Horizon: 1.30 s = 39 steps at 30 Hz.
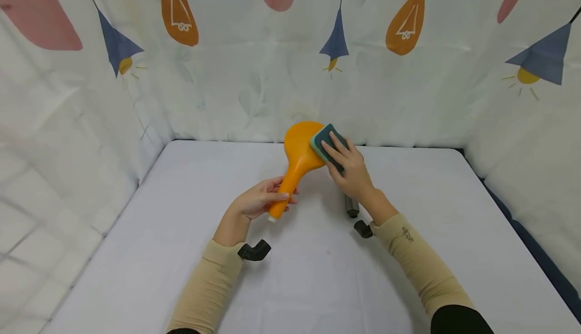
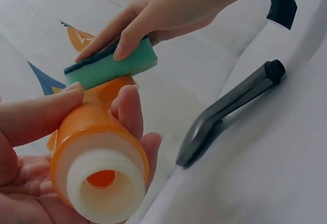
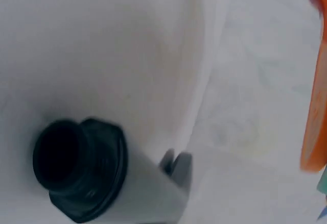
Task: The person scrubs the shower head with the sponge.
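An orange shower head [image 1: 301, 147] with a white threaded end [image 2: 107, 188] is held up off the table, tilted. My left hand [image 1: 259, 199] grips its handle, the thumb across the near side and the fingers behind. My right hand [image 1: 354, 172] holds a green sponge [image 2: 115, 67] with a dark scouring pad, fingers over the pad and thumb on the side. The sponge presses against the right part of the orange head. Below the right hand lies a grey shower head [image 2: 230, 106] with a black threaded end [image 3: 82, 163]; the hand partly hides it in the head view.
A white-covered table [image 1: 299, 283] spreads beneath both hands. Behind it and at the sides hangs a pale curtain [image 1: 290, 81] with printed lamps and bulbs. Each wrist carries a small black mount, such as the left one [image 1: 254, 250].
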Each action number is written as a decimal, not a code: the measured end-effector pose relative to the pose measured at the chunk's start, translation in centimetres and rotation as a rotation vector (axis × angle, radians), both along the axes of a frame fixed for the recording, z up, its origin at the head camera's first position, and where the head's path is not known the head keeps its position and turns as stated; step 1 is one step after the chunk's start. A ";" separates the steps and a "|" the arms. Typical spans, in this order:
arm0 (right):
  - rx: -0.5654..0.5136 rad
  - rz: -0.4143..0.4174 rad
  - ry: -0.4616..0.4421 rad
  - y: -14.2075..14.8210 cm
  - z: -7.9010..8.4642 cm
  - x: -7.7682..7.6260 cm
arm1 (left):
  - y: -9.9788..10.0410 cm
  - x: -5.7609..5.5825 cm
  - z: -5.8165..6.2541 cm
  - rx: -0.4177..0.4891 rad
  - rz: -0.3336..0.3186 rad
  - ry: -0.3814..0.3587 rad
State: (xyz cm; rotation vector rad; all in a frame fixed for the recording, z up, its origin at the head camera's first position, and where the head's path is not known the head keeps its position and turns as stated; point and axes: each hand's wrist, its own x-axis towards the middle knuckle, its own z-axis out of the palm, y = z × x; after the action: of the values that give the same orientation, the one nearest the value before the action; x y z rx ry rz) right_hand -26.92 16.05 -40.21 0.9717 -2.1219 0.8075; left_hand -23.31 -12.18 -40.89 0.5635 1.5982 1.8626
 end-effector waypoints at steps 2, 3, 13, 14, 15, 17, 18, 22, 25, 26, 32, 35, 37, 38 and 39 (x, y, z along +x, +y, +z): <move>0.085 0.051 0.074 -0.7 0.3 0.4 | 0.1 -0.2 -0.1 0.010 0.001 -0.008; 0.126 0.073 0.098 -1.0 0.4 0.6 | 0.2 -0.3 -0.1 0.014 0.001 -0.013; 0.064 0.039 -0.048 0.5 0.4 -0.7 | 0.3 -0.5 -0.2 0.018 -0.008 -0.010; 0.029 0.020 -0.092 0.9 0.3 -1.0 | 0.3 -0.5 -0.1 0.013 -0.007 -0.012; -0.008 -0.001 -0.141 1.3 0.1 -1.2 | 0.3 -0.5 -0.1 0.007 -0.006 -0.012; -0.076 -0.042 -0.234 2.0 -0.1 -1.5 | 0.3 -0.4 -0.1 -0.005 -0.002 -0.017; -0.105 -0.059 -0.272 2.2 -0.2 -1.5 | 0.3 -0.3 0.0 -0.013 0.001 -0.018; -0.142 -0.114 -0.299 2.0 -0.1 -1.4 | 0.1 -0.2 0.2 -0.029 0.005 -0.010; -0.071 -0.107 -0.212 0.7 0.2 -0.9 | 0.1 -0.1 0.3 -0.032 0.009 0.003; -0.037 -0.095 -0.182 0.2 0.3 -0.7 | 0.1 0.0 0.3 -0.032 0.010 0.007; 0.190 0.061 0.011 -2.5 0.8 1.0 | 0.2 0.2 0.2 -0.067 0.015 0.016; 0.229 0.108 0.070 -2.8 1.0 1.0 | 0.3 0.3 0.2 -0.083 0.020 0.030; 0.215 0.122 0.069 -2.4 1.1 0.6 | 0.3 0.3 0.3 -0.084 0.020 0.042; 0.196 0.122 0.054 -2.1 1.0 0.3 | 0.4 0.3 0.3 -0.084 0.019 0.048; 0.172 0.113 0.027 -1.7 1.0 0.0 | 0.4 0.3 0.3 -0.083 0.017 0.053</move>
State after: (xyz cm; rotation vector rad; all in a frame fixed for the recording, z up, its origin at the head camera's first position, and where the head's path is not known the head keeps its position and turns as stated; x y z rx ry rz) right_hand -26.97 14.35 -39.20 1.1939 -2.1561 0.6699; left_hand -23.04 -11.82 -40.59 0.5691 1.7108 1.7979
